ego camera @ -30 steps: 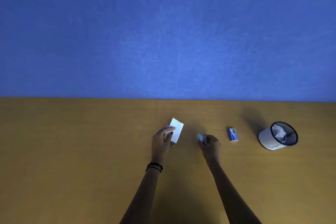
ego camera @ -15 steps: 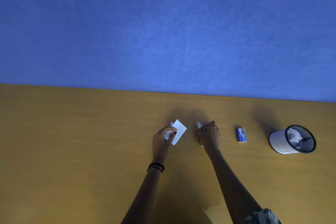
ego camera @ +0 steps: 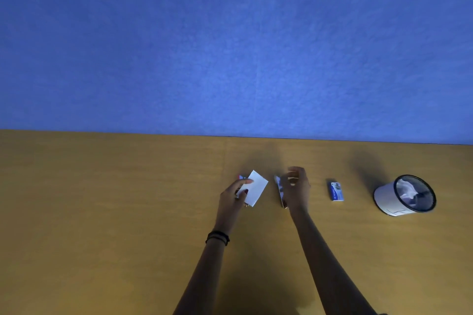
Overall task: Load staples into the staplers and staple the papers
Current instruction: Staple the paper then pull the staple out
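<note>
My left hand (ego camera: pixel 234 195) pinches a small white paper (ego camera: pixel 257 188), held slightly above the wooden table (ego camera: pixel 115 212). A small red and blue object (ego camera: pixel 240 177) peeks out behind the paper's far left corner; what it is cannot be made out. Just to the right, my right hand (ego camera: pixel 297 188) is curled over a small blue and white stapler (ego camera: pixel 280 190), which lies along the thumb side of the hand and is partly hidden by it. A small blue box of staples (ego camera: pixel 336 191) lies on the table to the right of my right hand.
A white cup-like bin with a black rim (ego camera: pixel 384 197) lies tipped at the right, crumpled paper inside. A blue wall (ego camera: pixel 230 46) rises behind the table's far edge. Bare wood stretches to the left and in front of my arms.
My right hand has moved with the stapler away from me and closer to the paper. The left hand keeps its hold on the paper. The camera view shifted slightly.
</note>
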A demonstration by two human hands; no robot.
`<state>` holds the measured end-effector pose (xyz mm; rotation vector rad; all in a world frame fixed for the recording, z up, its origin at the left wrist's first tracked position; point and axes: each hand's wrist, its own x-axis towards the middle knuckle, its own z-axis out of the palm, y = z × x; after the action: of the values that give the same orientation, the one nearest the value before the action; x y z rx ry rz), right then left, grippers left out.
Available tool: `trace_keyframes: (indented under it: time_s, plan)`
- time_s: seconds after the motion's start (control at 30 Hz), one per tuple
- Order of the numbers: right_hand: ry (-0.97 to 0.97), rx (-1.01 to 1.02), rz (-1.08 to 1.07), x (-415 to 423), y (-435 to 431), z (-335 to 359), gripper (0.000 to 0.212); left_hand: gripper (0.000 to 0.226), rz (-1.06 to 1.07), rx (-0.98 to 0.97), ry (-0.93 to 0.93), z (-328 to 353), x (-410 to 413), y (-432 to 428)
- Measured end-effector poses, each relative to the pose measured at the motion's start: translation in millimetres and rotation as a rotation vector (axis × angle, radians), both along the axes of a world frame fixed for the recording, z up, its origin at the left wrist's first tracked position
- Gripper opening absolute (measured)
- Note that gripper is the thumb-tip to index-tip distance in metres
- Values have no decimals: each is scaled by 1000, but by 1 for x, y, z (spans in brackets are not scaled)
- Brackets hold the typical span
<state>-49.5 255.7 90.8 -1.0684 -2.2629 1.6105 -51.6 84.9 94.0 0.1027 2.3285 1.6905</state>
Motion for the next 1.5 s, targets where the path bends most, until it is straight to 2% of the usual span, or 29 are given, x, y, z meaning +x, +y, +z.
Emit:
trace_keyframes:
  time_s: [0.07, 0.27, 0.4, 0.5, 0.57, 0.8, 0.97, 1.07, 1.17, 1.4, 1.5]
  plan:
    - [60, -171, 5, 3, -2, 12, 21, 34, -30, 47, 8, 5, 3, 1]
    - [103, -201, 318, 21, -11, 35, 20, 35, -52, 86, 0, 15, 13, 8]
    - [154, -176, 289, 35, -12, 42, 19, 29, -22, 114, -14, 23, 20, 13]
    - [170, -159, 241, 44, -11, 50, 15, 14, 20, 89, -56, 27, 22, 16]
    - [198, -130, 218, 51, -11, 55, 12, 11, 38, 68, -51, 31, 23, 17]
    - [257, 11, 175, 77, -16, 74, 17, 26, 39, 114, 58, 55, 38, 24]
    - [227, 214, 214, 92, -21, 79, 18, 16, 9, 37, 146, 63, 53, 30]
    - [245, 362, 258, 101, -28, 75, 17, 13, 49, 14, 123, 62, 61, 31]
    - [258, 404, 282, 109, -33, 71, 18, 11, 76, 38, 97, 63, 68, 30]
    - [272, 183, 204, 126, -26, 79, 21, 10, 34, 56, 179, 72, 78, 22]
    - [238, 58, 186, 128, -22, 85, 12, 10, 17, 103, 191, 78, 82, 22]
